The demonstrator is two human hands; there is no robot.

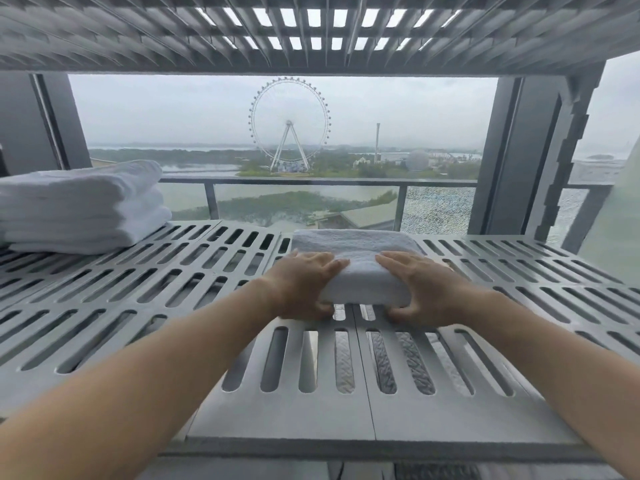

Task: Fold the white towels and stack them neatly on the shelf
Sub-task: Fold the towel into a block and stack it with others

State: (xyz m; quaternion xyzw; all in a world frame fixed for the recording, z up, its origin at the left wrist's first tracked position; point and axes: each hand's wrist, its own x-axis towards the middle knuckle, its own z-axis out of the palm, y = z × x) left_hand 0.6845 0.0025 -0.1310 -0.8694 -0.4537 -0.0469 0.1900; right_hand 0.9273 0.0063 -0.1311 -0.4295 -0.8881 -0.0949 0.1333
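A small folded white towel [356,251] lies on the grey slotted shelf [145,282], a little right of its middle. My left hand [304,285] grips the towel's near left corner, fingers on top and thumb beneath the front edge. My right hand [422,292] grips the near right corner the same way. A stack of folded white towels [83,206] sits at the shelf's far left, apart from both hands.
Another slotted shelf [311,32] hangs close overhead. A grey upright post [561,150] stands at the right back corner. Behind the shelf is a window with a balcony railing [311,183]. More white cloth shows through the slots below [346,365].
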